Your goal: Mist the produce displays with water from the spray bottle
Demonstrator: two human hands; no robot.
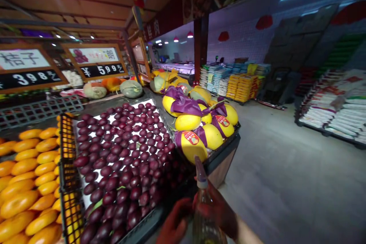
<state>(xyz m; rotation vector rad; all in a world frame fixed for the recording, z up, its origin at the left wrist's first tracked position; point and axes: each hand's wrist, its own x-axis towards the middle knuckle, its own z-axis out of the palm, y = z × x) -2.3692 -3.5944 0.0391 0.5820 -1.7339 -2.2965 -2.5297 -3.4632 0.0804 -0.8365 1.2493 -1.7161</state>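
Observation:
My right hand (221, 209) is wrapped round a clear bottle (204, 223) with a pale collar and a tapered nozzle that points up. The bottle is near the bottom centre, and its lower end runs out of the picture. Just left of it is my left hand (177, 219), slightly blurred, its fingers half bent and apart with nothing seen in them. Beyond the hands, dark purple round fruit (126, 177) fills a display bin. Past the nozzle tip lie yellow melons (193, 146), several in purple wrapping with red labels.
A black plastic grid (67, 152) divides the purple fruit from orange fruit (24, 183) at left. Price signs (98, 61) stand behind, near green melons (131, 88). Grey floor (286, 167) runs along the right, with stacked sacks (243, 87) and a loaded pallet (337, 110).

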